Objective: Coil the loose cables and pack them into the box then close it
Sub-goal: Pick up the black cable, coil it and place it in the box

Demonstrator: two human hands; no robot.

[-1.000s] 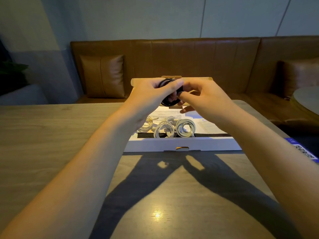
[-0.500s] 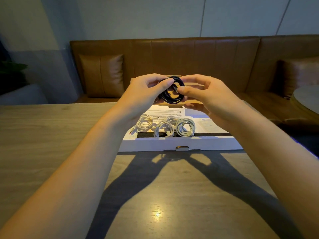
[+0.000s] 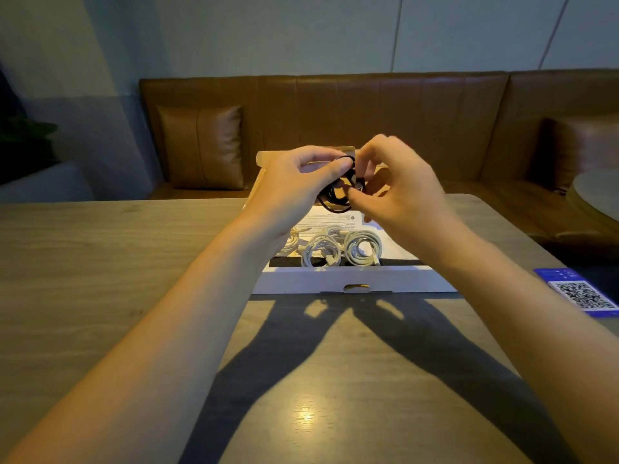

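A flat white cardboard box (image 3: 355,279) lies open on the wooden table, its lid (image 3: 268,158) standing up at the back. Inside lie several coiled white cables (image 3: 341,247) on a printed paper sheet (image 3: 330,220). Above the box I hold a coiled black cable (image 3: 336,195) between both hands. My left hand (image 3: 298,182) grips the coil with thumb across its top. My right hand (image 3: 398,189) pinches the coil's right side with fingertips. Part of the black coil is hidden behind my fingers.
A blue card with a QR code (image 3: 582,293) lies at the table's right edge. A brown leather bench (image 3: 368,118) with cushions runs behind the table. A round table (image 3: 599,192) stands at the far right. Bare wood stretches left of the box and in front of it.
Both hands stayed above the box with the black cable. The round coil seen half a second ago now looks squeezed, and my right fingers have shifted onto its right side.
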